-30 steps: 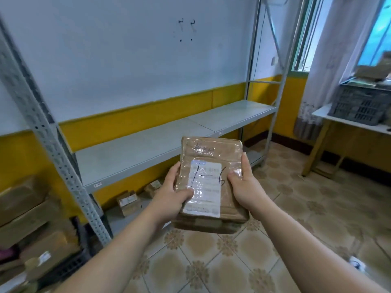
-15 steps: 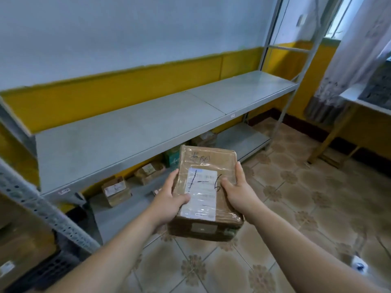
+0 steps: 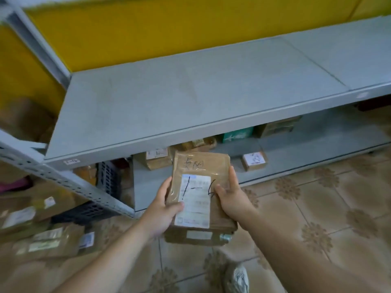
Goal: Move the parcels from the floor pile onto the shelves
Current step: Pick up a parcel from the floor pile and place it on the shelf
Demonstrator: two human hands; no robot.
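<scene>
Parcel (image 3: 201, 180), long axis toward shelf (image 3: 190, 98), gripped by both hands.

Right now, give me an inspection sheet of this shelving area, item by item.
Surface: grey middle shelf with a small tag on its front edge; lower shelf carries several parcels.
Job's things: taped brown parcel with a white label and handwritten marks, held in front of the shelves; floor pile of parcels at left.
Clutter: green box and small labelled parcel on the lower shelf; dark crate to its left.
Grippers: left hand grips the parcel's left edge; right hand grips its right edge.
Cables: nothing seen.
Surroundings: yellow wall behind, patterned tile floor, a shoe at the bottom.
</scene>
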